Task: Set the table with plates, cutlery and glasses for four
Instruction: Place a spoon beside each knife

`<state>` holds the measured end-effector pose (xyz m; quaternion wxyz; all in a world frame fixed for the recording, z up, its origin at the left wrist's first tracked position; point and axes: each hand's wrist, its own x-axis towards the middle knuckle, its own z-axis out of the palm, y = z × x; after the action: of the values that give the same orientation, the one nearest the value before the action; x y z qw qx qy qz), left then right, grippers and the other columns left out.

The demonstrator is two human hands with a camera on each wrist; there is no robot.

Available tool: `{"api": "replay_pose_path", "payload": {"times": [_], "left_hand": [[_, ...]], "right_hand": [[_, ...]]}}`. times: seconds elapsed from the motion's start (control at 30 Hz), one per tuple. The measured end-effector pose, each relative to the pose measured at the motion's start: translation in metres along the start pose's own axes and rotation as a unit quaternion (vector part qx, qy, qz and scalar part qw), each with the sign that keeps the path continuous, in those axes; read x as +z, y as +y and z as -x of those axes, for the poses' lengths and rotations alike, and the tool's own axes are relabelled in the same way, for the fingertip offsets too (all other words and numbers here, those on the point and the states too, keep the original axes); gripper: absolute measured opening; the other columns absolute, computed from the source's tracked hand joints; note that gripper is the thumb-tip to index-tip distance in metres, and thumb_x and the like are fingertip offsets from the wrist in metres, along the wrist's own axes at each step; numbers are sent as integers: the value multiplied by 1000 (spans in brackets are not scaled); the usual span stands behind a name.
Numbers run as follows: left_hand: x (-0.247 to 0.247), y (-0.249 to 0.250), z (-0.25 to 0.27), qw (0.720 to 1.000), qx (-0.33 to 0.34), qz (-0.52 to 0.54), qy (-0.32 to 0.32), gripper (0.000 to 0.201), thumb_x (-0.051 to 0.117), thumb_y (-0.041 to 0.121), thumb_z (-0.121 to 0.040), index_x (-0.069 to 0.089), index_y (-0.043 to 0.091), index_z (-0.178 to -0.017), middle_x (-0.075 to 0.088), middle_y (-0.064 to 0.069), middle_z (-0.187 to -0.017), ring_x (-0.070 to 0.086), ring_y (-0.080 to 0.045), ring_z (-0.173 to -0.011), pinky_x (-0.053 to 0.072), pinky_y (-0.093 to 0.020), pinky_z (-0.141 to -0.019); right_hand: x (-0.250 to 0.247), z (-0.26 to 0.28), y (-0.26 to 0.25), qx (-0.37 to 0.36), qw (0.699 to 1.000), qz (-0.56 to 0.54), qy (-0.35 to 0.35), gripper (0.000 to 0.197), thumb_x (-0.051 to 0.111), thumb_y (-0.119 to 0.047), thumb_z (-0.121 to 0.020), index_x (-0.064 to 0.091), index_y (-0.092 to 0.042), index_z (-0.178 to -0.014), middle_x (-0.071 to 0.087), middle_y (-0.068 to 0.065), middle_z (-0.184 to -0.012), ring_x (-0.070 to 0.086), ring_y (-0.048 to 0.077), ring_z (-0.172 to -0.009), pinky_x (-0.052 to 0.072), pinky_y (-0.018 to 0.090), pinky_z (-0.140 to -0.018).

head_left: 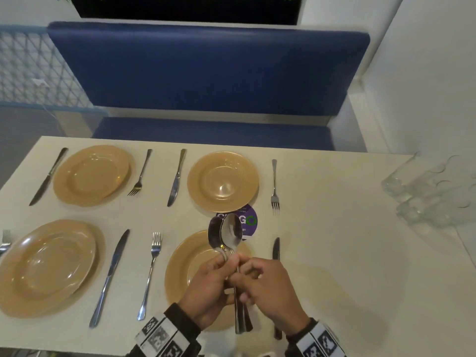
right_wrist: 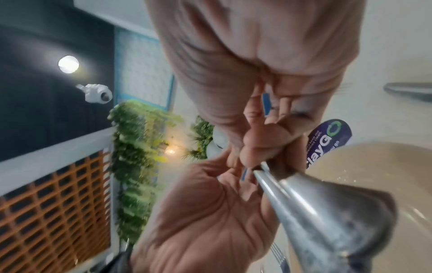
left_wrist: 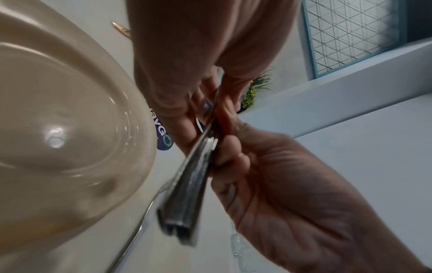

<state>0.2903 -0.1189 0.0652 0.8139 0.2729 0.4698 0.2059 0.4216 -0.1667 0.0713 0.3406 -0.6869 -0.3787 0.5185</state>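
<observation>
Head view, left to right: four plates [head_left: 92,173] flanked by knives and forks; lower centre, left hand [head_left: 206,287] and right hand [head_left: 268,287] pinch bunched spoons [head_left: 230,234]. Best peel one off slowly, keeping the rest clamped; glasses [head_left: 427,191] wait right.

I see four tan plates [head_left: 91,175] on table [head_left: 322,253], knife [head_left: 49,176] and fork [head_left: 140,173] flanking each; steel spoons [head_left: 228,234] bunched upright above near-right plate; glasses [head_left: 432,191] clustered far right

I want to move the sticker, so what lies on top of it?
The far-right plate overlaps the round purple sticker; held spoons hide its left side, so contact there is unclear.
</observation>
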Motion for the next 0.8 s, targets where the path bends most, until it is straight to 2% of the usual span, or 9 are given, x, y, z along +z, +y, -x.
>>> {"api": "replay_pose_path", "payload": {"times": [0.1,0.23,0.3,0.4,0.5,0.57,0.63,0.7,0.8], "left_hand": [[-17,6,0,1000,-11,-1,-18,35,59,26,-94,65,1,-117,74,-17,-99,68,-25,-81,59,-42,-66],[-32,11,3,998,4,-54,-27,28,57,25,-99,69,4,-114,75,-21,-105,72,-29,-91,59,-43,-70],[-36,9,4,996,28,-88,-8,25,57,25,-100,71,6,-107,76,-17,-99,74,-27,-86,59,-39,-66],[-44,5,6,989,70,-131,15,23,59,27,-98,71,7,-97,76,-13,-90,74,-28,-79,60,-40,-65],[-52,9,13,989,64,-133,13,24,57,24,-100,68,2,-98,73,-7,-80,70,-27,-70,61,-40,-66],[-61,13,18,988,50,-148,14,24,58,24,-99,70,4,-100,73,-8,-82,70,-28,-70,61,-40,-65],[-73,14,24,985,43,-166,25,22,61,26,-97,73,8,-100,72,-10,-86,72,-31,-71,61,-43,-66],[-84,10,33,982,43,-178,45,21,63,25,-95,77,10,-98,69,-12,-85,73,-33,-71,61,-45,-65],[-94,3,50,981,38,-171,82,19,66,21,-93,79,8,-93,65,-16,-82,71,-34,-66,61,-46,-64]], "right_hand": [[10,2,-4,-4,1000,-18,10,3,77,-14,-83,75,-13,-82,74,1,-74,62,9,-50,51,20,-54],[27,11,-7,-6,999,-34,37,3,73,-17,-87,76,-17,-86,74,-1,-85,69,9,-73,55,21,-63],[38,16,-8,-9,996,-28,82,6,72,-20,-88,76,-20,-83,73,-3,-84,69,11,-76,56,22,-67],[45,23,0,-9,984,24,175,12,73,-25,-86,73,-25,-74,70,-7,-74,65,10,-68,54,23,-66],[20,29,26,41,970,71,231,14,71,-28,-87,69,-26,-73,69,-11,-70,63,9,-62,52,25,-63],[-10,30,56,77,952,122,270,15,70,-26,-87,66,-23,-73,66,-8,-67,60,8,-61,48,25,-61],[-36,25,87,103,935,162,298,12,67,-19,-90,65,-16,-78,65,-6,-70,58,10,-64,40,19,-58],[-51,16,114,128,927,195,294,11,64,-16,-93,63,-13,-82,64,-4,-72,57,6,-65,34,14,-56],[-53,1,142,146,926,203,283,12,60,-18,-95,60,-14,-84,64,-2,-74,59,10,-65,41,18,-55]]}}
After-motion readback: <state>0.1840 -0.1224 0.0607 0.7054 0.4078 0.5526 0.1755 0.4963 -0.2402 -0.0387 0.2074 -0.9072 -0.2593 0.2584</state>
